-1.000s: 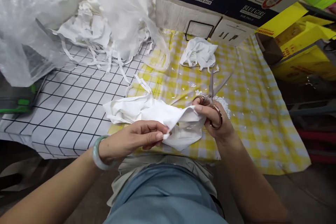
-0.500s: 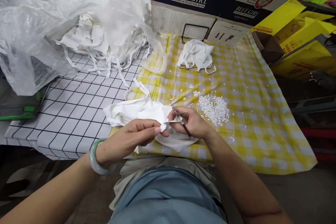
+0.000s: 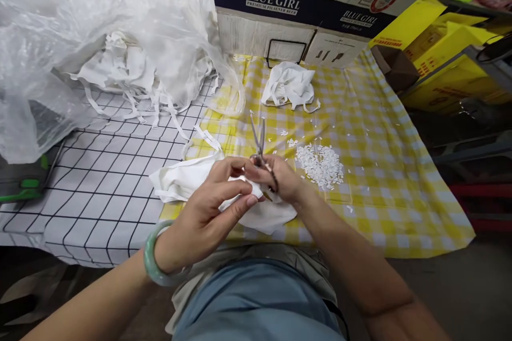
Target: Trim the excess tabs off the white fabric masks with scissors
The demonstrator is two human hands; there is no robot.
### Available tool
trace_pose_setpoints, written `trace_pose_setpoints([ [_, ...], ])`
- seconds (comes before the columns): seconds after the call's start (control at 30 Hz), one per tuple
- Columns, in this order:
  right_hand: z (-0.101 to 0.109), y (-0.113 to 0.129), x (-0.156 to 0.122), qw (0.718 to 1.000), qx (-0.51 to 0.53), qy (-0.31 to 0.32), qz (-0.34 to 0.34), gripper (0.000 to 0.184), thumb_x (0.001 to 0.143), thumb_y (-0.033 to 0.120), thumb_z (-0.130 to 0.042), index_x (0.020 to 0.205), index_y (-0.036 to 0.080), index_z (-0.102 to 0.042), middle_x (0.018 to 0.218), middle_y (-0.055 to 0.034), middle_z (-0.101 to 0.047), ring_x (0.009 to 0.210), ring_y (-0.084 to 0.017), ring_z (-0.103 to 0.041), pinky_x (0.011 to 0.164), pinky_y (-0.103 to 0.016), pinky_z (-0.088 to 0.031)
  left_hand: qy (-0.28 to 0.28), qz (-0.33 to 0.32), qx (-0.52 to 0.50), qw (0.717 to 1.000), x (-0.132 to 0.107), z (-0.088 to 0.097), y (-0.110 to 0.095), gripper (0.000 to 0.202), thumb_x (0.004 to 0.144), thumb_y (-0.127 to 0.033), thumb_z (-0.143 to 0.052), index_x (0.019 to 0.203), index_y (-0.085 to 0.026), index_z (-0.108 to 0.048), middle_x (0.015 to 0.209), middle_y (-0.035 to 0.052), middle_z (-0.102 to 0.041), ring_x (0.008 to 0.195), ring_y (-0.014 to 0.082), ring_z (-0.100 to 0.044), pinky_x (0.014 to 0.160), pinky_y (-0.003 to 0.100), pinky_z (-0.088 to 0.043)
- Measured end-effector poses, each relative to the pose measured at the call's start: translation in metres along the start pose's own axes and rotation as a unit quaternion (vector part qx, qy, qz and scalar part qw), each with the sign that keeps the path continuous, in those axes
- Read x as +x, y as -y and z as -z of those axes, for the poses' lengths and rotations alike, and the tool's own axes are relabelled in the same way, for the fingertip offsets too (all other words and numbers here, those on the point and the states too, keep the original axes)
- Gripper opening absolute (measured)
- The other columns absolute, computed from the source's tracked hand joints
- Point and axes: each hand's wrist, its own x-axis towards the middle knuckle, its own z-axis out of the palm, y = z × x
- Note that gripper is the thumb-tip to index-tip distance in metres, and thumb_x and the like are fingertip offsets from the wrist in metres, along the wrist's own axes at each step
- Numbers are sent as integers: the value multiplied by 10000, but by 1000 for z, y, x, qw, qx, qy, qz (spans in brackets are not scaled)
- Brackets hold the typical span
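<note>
The left hand pinched white cloth between thumb and fingers near the table's front edge; the right hand curled around scissors whose parted blades pointed toward the far edge.

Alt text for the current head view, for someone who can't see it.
The left hand pinches white fabric while the right hand holds scissors, blades pointing forward. To the right, small white scraps lie on a yellow checked tablecloth.

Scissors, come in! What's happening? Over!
Left hand pinching white cloth. Right hand holding scissors, blades apart. White scraps beside right hand, seemingly not in the way.
</note>
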Motion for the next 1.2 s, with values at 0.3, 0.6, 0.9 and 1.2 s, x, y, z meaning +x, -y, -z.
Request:
trace_pose_setpoints([
  [0.3,37,-27,-45,987,-95,-128,19,290,734,421,-757,824,192,-603,761,12,-578,732,-145,-552,697,-280,-447,-82,23,-173,981,34,-53,33,267,974,-271,-518,775,-170,-665,887,59,-525,919,182,-542,803,286,-454],
  [0.6,37,-33,-47,971,-5,-213,107,341,776,515,-700,876,199,-620,781,-14,-595,754,-170,-574,688,-291,-487,-39,75,-247,965,56,-82,31,253,972,-269,-526,828,-197,-722,1140,76,-579,1157,223,-541,1027,336,-412],
  [0.9,42,-34,-49,972,-1,-202,117,269,835,451,-648,950,208,-638,916,-40,-656,906,-199,-628,868,-331,-492,-48,112,-249,961,65,-73,29,262,969,-282,-534,822,-212,-739,1209,69,-614,1216,256,-549,1035,377,-429],
  [1.2,31,-35,-55,984,-14,-165,61,236,826,400,-651,782,205,-526,723,15,-550,644,-130,-520,619,-274,-449,-59,167,-298,938,70,-77,26,264,950,-283,-556,765,-158,-696,931,55,-544,723,118,-512,618,234,-437],
])
